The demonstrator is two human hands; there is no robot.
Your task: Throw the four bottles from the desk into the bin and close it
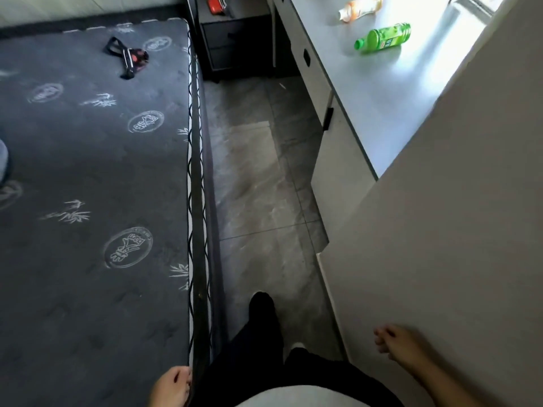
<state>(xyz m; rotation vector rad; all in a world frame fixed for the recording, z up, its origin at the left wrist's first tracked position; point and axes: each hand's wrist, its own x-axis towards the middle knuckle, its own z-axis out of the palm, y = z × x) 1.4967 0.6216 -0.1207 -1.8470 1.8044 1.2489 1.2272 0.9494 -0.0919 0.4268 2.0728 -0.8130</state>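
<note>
Narrow aisle between bed (88, 171) and surface (382, 92); green bottle (382, 39) and orange-label bottle (360, 8) lie far ahead, lengthwise rightward, nearer right hand (396, 342); left hand (172, 386) and right both empty, loosely curled

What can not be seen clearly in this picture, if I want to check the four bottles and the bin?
- Bottles: the head view shows only a green bottle and a pale orange bottle lying on the desk; the wall panel and frame edge hide the rest.
- Bin: not in view.
- Bottle labels: too blurred to read.
- Left hand: cut by the bottom edge.
- Right hand: empty.
</note>
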